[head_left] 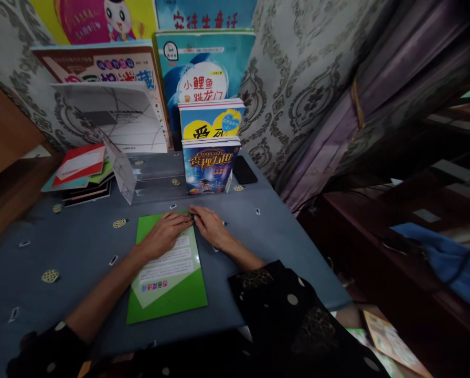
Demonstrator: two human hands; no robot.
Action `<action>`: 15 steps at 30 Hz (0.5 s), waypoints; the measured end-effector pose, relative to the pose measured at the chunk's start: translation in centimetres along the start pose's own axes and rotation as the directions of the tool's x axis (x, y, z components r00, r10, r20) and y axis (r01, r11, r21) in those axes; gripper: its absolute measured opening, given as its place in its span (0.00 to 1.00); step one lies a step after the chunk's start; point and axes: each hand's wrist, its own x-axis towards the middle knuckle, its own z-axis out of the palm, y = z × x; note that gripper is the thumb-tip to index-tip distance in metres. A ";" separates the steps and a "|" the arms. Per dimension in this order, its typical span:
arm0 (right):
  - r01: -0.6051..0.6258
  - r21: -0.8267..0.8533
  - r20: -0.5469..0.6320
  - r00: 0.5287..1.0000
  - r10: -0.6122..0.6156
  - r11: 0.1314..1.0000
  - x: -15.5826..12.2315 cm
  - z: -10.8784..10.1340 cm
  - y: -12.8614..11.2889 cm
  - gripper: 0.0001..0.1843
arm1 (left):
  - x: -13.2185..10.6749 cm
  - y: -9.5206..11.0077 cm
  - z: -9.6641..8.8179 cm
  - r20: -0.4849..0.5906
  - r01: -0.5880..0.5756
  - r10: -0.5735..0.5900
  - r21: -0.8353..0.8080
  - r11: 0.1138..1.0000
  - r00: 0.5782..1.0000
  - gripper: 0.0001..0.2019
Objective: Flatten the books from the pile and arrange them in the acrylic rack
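A thin green book [177,303] with a pale printed panel lies flat on the table in front of me. My left hand [164,234] rests over its upper part, fingers stretched out flat towards the right corner. At that top right corner is my right hand [210,226], its fingers closed together against the book's edge. The fingertips of both hands nearly meet there, and they partly hide the corner.
Behind stand upright books, a dark blue one [209,168] in front. A black phone [245,170] lies beside them. At left are a pile with a red booklet [81,164] and a white bookend [119,170]. A patterned curtain [294,94] hangs behind the blue-grey table [89,236].
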 end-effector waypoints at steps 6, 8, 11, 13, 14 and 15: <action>0.003 -0.023 0.011 1.000 -0.002 1.000 0.0 -0.1 -0.2 0.20 | -0.7 1.3 -0.2 0.009 -0.029 0.029 -0.006 1.000 1.000 0.25; 0.001 -0.030 0.013 1.000 0.000 1.000 0.0 -0.1 -0.2 0.20 | -1.0 1.8 -0.2 0.014 -0.036 0.036 -0.014 0.999 0.999 0.25; 0.005 -0.039 0.019 1.000 -0.004 0.999 0.0 -0.1 -0.2 0.20 | -1.5 2.5 -0.3 0.030 -0.038 0.038 -0.018 0.999 0.999 0.26; 0.007 -0.042 0.023 1.000 -0.006 0.999 0.1 -0.1 -0.2 0.20 | -1.9 3.0 -0.3 0.038 -0.047 0.048 -0.019 0.999 0.998 0.26; 0.006 -0.044 0.021 1.000 -0.005 0.999 0.1 -0.1 -0.1 0.20 | -2.1 3.2 -0.3 0.040 -0.059 0.060 -0.021 0.998 0.997 0.26; 0.005 -0.046 0.019 1.000 -0.004 0.999 0.1 -0.1 -0.1 0.20 | -2.3 3.5 -0.3 0.042 -0.073 0.074 -0.025 0.997 0.996 0.26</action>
